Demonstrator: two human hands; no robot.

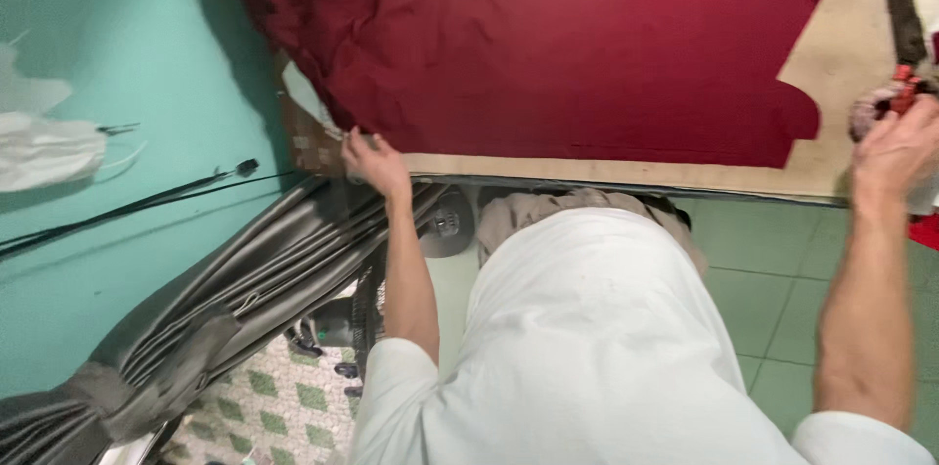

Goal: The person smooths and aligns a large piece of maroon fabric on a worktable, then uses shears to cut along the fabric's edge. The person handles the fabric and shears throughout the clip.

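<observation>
Pressing down at the near edge of the surface (606, 174), the left hand (372, 160) lies with fingers spread flat on the lower left corner of the dark red cloth (587, 44), pinning it rather than gripping it. That cloth is spread across the tan surface, smooth through the middle and bunched in folds at its left end, where part of it overhangs the edge. The right hand (895, 147) sits at the far right edge, clenched around the red handles of a pair of large scissors (902, 25), whose dark blade points away up the surface, clear of the cloth.

Findings on risk, as judgement only:
- The bunched left end is held by one flat hand alone; a lapse in pressure could let the overhanging folds drag the cloth off the edge.
- The folds could carry a hidden second layer into any cut made near them.
- The scissors lie at the very margin of the surface, partly out of view; a loose hold could drop them to the green tiled floor (773, 279).
- Grey pleated fabric (245, 279) hangs close under the left hand and could snag.
</observation>
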